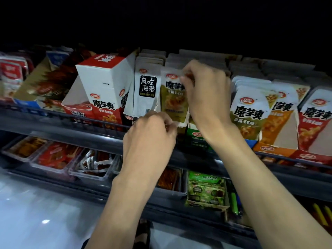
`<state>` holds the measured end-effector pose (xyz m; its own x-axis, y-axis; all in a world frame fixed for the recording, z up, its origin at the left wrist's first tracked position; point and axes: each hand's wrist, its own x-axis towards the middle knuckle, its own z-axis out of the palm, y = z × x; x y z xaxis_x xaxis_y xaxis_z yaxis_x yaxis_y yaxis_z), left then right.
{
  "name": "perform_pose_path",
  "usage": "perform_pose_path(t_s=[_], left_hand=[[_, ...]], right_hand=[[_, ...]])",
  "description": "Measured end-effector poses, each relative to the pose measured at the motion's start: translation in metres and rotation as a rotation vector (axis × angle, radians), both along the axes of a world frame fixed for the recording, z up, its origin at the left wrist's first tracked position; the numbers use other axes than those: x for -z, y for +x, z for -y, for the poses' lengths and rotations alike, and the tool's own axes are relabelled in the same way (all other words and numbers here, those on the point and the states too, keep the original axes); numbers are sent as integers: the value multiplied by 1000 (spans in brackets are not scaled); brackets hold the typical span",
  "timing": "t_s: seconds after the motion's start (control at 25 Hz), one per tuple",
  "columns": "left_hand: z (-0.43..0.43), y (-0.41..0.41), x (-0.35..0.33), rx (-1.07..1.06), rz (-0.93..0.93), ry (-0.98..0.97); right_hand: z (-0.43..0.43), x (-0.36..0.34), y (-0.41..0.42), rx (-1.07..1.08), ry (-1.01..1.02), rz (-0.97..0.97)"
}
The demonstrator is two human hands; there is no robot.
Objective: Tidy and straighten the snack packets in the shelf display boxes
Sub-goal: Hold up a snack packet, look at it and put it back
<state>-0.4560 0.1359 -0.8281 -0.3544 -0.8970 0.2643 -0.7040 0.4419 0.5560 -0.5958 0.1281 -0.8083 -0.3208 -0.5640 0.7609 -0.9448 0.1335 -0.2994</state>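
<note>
An olive-green snack packet (173, 103) stands upright at the front of a display box on the upper shelf. My right hand (206, 90) pinches its top right edge. My left hand (152, 133) grips its bottom left corner by the shelf rail. Just left of it stands a white packet with a black label (146, 90), heading its own row. To the right, rows of green (248, 112), orange (276, 121) and red packets (314, 123) lean in their boxes.
A white and red carton (106, 83) sits tilted on an open box at the left. The dark shelf rail (53, 115) runs along the front. Clear bins of red snacks (59, 157) and a green box (206, 189) fill the lower shelf.
</note>
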Motion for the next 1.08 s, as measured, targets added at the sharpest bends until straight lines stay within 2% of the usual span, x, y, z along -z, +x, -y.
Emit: perform_pose_path(t_s=[0.16,0.36,0.64,0.72,0.84,0.96,1.08], left_hand=[[0,-1,1,10,25,2],[0,1,1,29,31,23],[1,-3,4,36,28,-12],[1,-4,5,40,11,-30],[1,-9,7,71,-51,-42],[-3,-17,7,144,-128,-57],[-8,-26,9,207,-148,-81]], right_hand=[[8,14,-1,89,56,-69],[6,14,3,-64,69,39],[-4,8,3,-49,200,3],[-13,-3,1,8,159,-63],[-30,-21,-15,205,99,-216],[-42,-22,-37,349,200,-293],[-43,-9,-46,386,340,-335]])
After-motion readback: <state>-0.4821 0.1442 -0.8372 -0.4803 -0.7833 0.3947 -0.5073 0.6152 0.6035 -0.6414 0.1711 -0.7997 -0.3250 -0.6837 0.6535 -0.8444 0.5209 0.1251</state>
